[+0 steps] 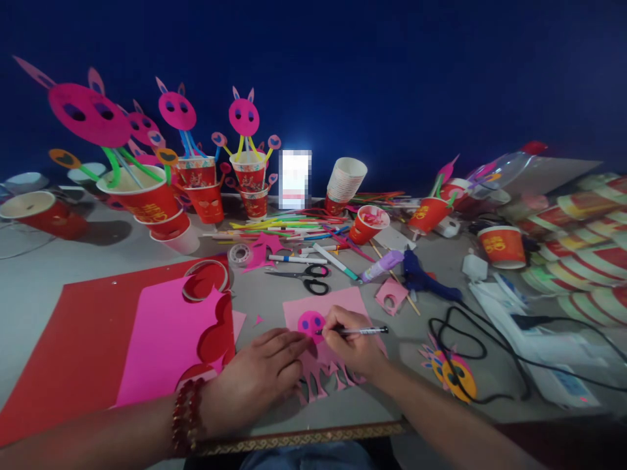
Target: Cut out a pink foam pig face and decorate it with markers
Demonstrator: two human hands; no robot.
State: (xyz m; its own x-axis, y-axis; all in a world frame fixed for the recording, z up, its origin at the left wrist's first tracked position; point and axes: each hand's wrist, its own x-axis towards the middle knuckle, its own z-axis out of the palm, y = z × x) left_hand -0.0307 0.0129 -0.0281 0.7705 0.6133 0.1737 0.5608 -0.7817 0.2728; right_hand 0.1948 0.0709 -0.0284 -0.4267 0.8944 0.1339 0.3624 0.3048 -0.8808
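Note:
My right hand [353,339] is closed round a black-and-white pen [365,331], its tip at the eye area of a magenta paper circle [310,322]. Two dark blue-purple eye shapes show on that circle. My left hand [259,375] lies flat, fingers stretched out and touching the circle's left edge. Beneath the circle is a light pink sheet [350,301] with cut, scalloped lower edges. Black-handled scissors [313,279] lie just beyond it. To the left, a bright pink sheet [151,346] with round cut-outs rests on a red sheet [73,339].
Several paper cups with pink paper faces, one cup [147,196] in front, stand back left. Pipe cleaners [279,228] lie mid-table. A blue glue gun [426,277] with a looping black cord, a purple glue stick [382,266] and a power strip [533,352] occupy the right.

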